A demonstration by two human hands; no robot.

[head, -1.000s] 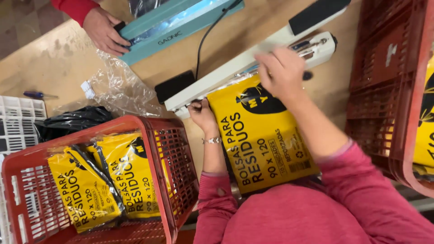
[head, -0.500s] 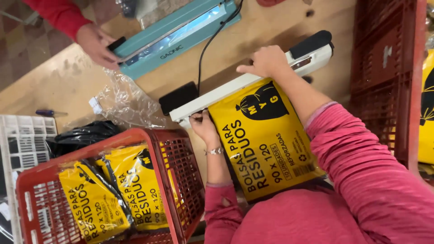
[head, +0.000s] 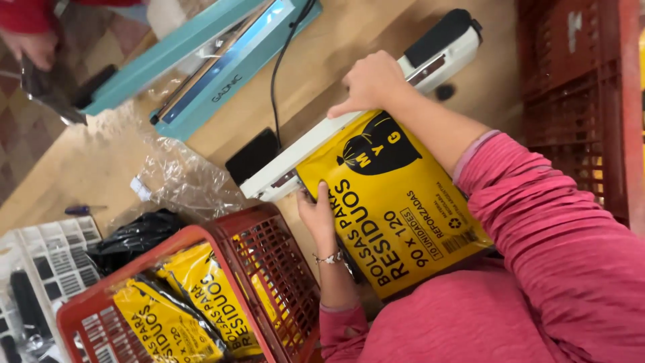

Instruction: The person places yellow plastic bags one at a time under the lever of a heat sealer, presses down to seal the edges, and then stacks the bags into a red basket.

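Our hands are apart, both working at the white heat sealer (head: 363, 128), which lies slantwise across the wooden tabletop (head: 101, 168). Our right hand (head: 369, 84) presses down flat on the sealer's arm, fingers spread over the bar near its black handle end. Our left hand (head: 319, 215) grips the lower edge of the yellow bag packet (head: 396, 202) just below the sealer, thumb on the printed face. The packet's top edge is tucked under the sealer arm, and its lower end rests against our pink sleeve.

Half a second ago our right hand sat further along the arm, closer to the handle; now it rests nearer the packet's top edge. The view has swung in closer, so the sealer and packet fill more of it. The other person's hand (head: 30, 47), which held the teal sealer (head: 201, 60) before, has drawn away from it toward the top left corner.

Left of the white sealer, a red crate (head: 269, 269) holds more yellow packets (head: 195, 309), with crumpled clear plastic (head: 181, 181) and a black bag (head: 131, 238) between the crate and the teal sealer. A second red crate (head: 578, 101) is cut off to the right of the white sealer. We cannot make out the packet's sealed edge, since the arm covers it, and our left fingers are hidden behind the packet.
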